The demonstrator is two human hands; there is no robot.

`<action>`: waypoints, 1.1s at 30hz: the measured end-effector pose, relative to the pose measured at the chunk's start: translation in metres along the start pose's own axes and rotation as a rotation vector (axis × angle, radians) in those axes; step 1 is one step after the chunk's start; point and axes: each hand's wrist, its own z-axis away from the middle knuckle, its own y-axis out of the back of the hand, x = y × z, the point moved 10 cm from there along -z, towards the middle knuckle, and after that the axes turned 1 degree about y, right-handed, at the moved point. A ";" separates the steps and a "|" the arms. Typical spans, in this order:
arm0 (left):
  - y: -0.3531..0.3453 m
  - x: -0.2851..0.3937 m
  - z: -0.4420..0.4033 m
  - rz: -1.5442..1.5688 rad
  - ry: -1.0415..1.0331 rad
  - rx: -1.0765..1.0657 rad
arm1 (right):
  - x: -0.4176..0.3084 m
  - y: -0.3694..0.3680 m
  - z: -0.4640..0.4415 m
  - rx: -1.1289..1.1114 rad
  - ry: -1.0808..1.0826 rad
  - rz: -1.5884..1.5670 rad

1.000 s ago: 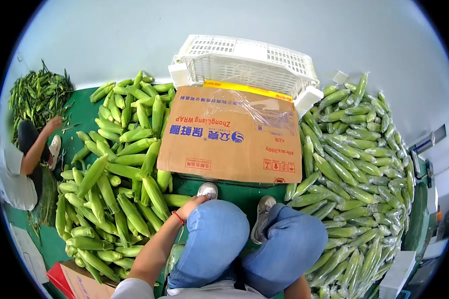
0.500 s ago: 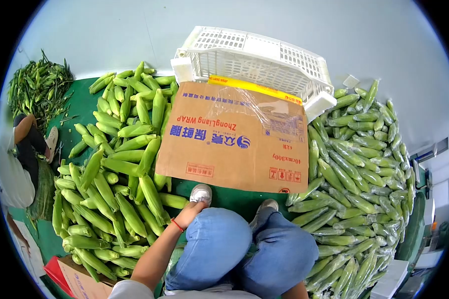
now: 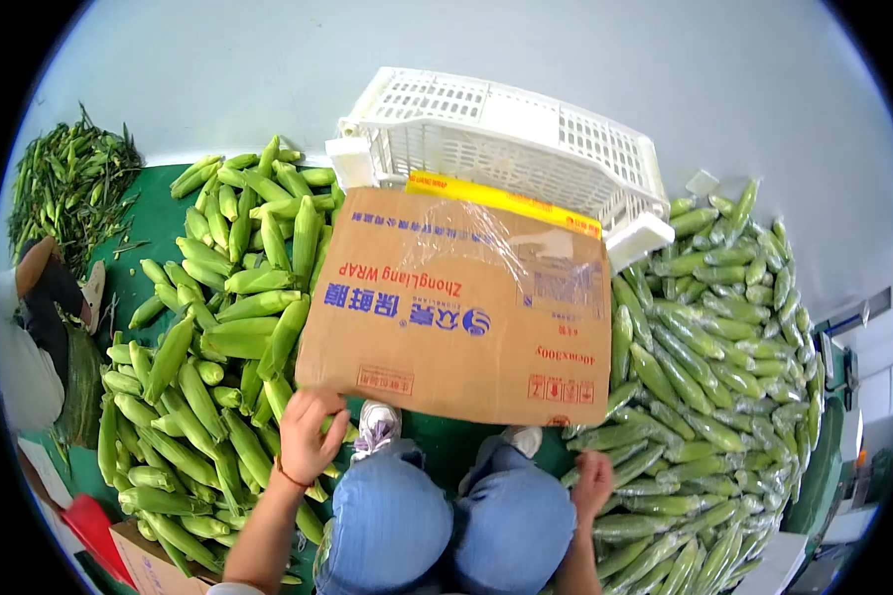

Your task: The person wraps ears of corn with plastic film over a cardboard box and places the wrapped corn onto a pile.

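- The left hand [image 3: 311, 436] had left the shoe [image 3: 377, 426] it had been touching and was now up at the cardboard's [image 3: 446, 347] near-left corner, with the shoe just to its right.
- Its fingers were curled and the thumb stood out. I couldn't tell whether they pinched the edge or only rested by it; I saw nothing else in them.
- The right hand [image 3: 593, 478] had come into view, loosely curled and a bit blurred, beside the knee and in front of the wrapped corn [image 3: 704, 387]. I saw nothing held there, though its palm was hidden.
- So both hands were now near the cardboard's closer side, the left one nearer.
- The cardboard lay ahead of both hands, printed face up, with clear film across part of it. Beyond it from the hands were a yellow strip [image 3: 506, 201] and the white crate [image 3: 521, 114].
- Bare corn [image 3: 184, 387] was heaped to the left hand's left. Farther out that way sat a co-worker, an arm [image 3: 35, 268] bent.
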 end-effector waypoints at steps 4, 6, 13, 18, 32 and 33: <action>-0.035 0.022 -0.099 -0.299 -0.179 -0.011 | -0.190 -0.100 -0.055 -0.092 0.737 0.477; -0.063 0.003 -0.143 -0.334 -0.217 0.075 | -0.205 -0.150 -0.083 -0.098 1.006 0.767; -0.101 -0.041 -0.205 -0.263 -0.396 0.024 | -0.158 -0.190 -0.172 -0.336 0.996 0.714; -0.085 -0.052 -0.197 0.028 -0.111 -0.055 | -0.123 -0.145 -0.196 -0.385 0.433 0.382; 0.002 -0.097 0.084 -0.295 0.048 0.051 | -0.075 -0.080 -0.057 -0.460 0.432 0.515; 0.007 -0.136 0.104 -0.388 0.360 0.185 | -0.078 -0.082 -0.054 -0.471 0.426 0.534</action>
